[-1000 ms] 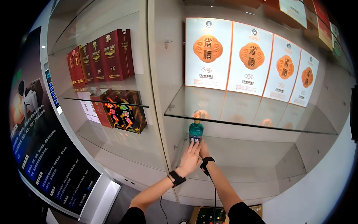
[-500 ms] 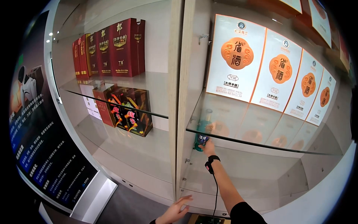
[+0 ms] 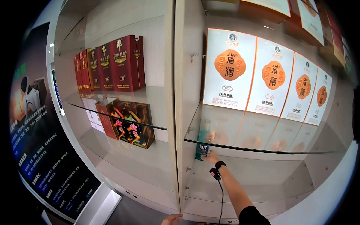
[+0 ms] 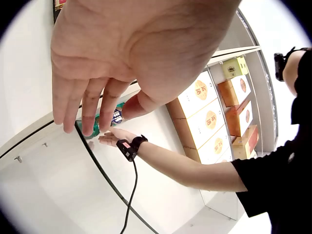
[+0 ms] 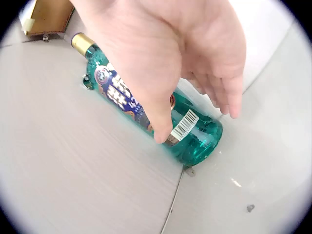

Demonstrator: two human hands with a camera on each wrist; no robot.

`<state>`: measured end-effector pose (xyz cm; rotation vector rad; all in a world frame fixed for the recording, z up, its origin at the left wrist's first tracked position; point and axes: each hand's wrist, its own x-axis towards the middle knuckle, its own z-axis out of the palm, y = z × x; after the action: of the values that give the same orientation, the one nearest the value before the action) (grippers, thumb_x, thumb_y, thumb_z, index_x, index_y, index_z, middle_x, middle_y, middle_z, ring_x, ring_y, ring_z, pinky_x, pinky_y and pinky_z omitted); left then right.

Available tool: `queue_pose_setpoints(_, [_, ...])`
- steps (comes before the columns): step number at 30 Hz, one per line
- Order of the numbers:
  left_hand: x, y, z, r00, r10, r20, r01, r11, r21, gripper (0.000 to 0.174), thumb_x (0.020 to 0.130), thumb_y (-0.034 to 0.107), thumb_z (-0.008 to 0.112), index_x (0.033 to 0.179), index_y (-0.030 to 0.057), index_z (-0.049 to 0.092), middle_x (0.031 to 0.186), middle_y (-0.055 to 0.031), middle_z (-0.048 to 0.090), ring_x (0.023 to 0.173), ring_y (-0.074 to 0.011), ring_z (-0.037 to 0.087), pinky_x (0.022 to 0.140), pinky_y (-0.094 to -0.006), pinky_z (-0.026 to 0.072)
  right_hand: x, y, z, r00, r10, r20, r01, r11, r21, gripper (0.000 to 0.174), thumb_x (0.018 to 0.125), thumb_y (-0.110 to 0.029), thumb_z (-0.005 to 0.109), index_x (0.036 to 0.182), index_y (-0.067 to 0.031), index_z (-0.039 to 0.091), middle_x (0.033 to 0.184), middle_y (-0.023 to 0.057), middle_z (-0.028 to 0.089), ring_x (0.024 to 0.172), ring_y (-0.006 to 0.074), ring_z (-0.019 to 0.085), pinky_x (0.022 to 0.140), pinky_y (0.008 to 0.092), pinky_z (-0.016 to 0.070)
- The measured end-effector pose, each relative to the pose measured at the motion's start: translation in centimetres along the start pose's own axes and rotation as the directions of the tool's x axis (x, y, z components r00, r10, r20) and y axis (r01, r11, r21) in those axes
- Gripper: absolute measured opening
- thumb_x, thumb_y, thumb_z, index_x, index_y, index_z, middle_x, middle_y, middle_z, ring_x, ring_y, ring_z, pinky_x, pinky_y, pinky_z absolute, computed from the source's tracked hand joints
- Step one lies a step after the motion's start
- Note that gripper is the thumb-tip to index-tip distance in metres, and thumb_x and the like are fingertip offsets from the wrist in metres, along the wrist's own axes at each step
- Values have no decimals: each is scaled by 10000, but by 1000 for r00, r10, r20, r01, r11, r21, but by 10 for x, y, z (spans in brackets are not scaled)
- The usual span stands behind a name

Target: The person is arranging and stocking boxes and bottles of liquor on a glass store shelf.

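Observation:
A green glass bottle [image 3: 203, 148] with a blue label and gold cap stands on the lower shelf, in the corner against the upright panel. In the head view its upper part shows through the glass shelf above. My right hand [image 5: 170, 53] is beside the bottle, thumb [image 5: 158, 122] in front of the label and fingers extended on the far side, not curled round it. Low at the cabinet's front edge is my left hand [image 3: 171, 219], partly cut off by the frame. Its fingers look straight and hold nothing in the left wrist view.
Above the bottle, a glass shelf [image 3: 262, 147] carries a row of white and orange boxes [image 3: 230, 67]. Left of the cabinet divider [image 3: 175, 112] stand maroon boxes [image 3: 127, 63] and, below them, black boxes [image 3: 137, 123]. A cable [image 3: 222, 198] hangs from the right wrist.
Both hands were at the bottle on the lower shelf; it now stands further into the left corner. My left hand has withdrawn down to the front edge. My right hand has loosened beside the bottle.

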<state>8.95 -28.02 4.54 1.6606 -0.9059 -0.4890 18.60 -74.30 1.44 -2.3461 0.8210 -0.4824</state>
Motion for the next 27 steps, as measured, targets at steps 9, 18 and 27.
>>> queue_pose_setpoints(9, [-15,-8,0,984,-120,130,106,988,113,208,776,-38,408,903,-35,573,848,-148,638,790,-222,633,725,-286,486,-262,-25,-81,922,-217,320,-35,776,630,335,853,-204,551,1141,-34,532,1006,73,607,931,128,562,825,261,444])
queue_pose_setpoints(18, [-33,20,43,968,137,211,-190,949,252,112,747,-11,442,723,4,550,623,-125,575,554,-265,571,523,-315,440,-644,91,-92,756,605,-250,-589,796,144,279,714,-259,646,849,-15,645,717,152,629,685,265,624,618,337,485])
queue_pose_setpoints(27, [-76,68,106,881,157,447,-268,943,197,95,754,-22,438,729,8,525,611,-113,533,544,-229,545,512,-296,414,-705,53,-105,802,569,-181,-522,816,250,249,765,-181,606,948,-13,604,752,132,638,702,227,630,648,305,490])
